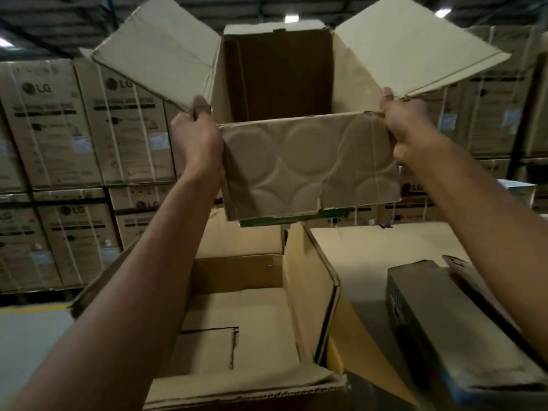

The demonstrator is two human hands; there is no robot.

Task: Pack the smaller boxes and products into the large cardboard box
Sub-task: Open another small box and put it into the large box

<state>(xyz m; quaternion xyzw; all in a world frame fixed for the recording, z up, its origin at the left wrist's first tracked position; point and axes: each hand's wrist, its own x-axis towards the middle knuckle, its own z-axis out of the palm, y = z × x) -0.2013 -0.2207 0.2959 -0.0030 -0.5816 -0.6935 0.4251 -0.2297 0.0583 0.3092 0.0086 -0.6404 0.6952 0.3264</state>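
Open-flapped, a large cardboard box (311, 292) sits low before a person holding an open carton (308, 164) aloft above it, left hand (197, 140) and right hand (406, 123) each curled tightly round a flap corner.

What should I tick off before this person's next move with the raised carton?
1. Grip of the left hand on the held box: ok, fingers curled round its left edge.
2. Grip of the right hand: ok, fingers curled round the right edge.
3. Flaps of the held box out of the way: ok, all four are spread open.
4. Inside of the held box empty: cannot tell, it is too dark.
5. Opening of the large cardboard box below: ok, top open, only flat cardboard shows at its bottom.
6. Packing of the long dark box: not ok, it lies outside, to the right.
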